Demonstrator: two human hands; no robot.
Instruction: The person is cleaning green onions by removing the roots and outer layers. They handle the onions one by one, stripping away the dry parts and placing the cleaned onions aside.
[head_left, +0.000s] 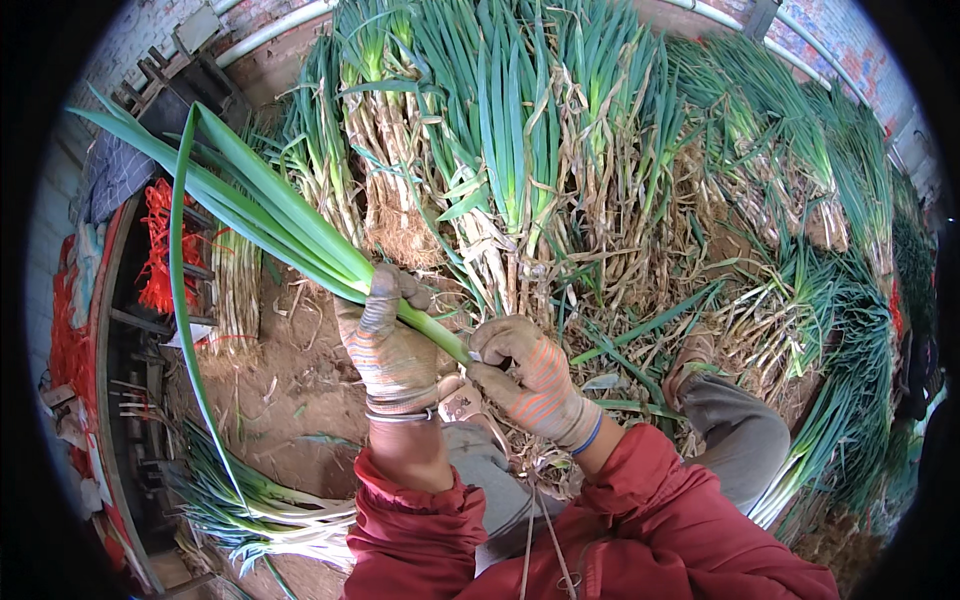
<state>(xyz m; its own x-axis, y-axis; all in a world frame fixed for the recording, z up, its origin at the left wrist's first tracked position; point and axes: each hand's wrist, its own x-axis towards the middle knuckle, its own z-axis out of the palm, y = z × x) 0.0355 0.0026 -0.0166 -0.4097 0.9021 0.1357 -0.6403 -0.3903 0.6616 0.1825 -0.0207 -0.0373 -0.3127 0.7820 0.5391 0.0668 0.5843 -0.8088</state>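
Note:
My left hand (390, 337), in a soiled striped work glove, is closed round the stalk of a large green onion (435, 330). Its long green leaves fan to the upper left, and one leaf is bent over and hangs down. My right hand (532, 375), gloved alike, pinches the stalk's lower end between thumb and fingers; that end is partly hidden by the fingers. Behind my hands stand upright bundles of untrimmed green onions (514, 165) with dry outer leaves and roots.
Cleaned green onions (300, 517) lie at the lower left. A tied bundle of stalks (236, 289) stands by a rack holding red ties (159, 247). More green onions (847, 330) are heaped at the right. Loose leaves and husks litter the dirt floor (300, 405).

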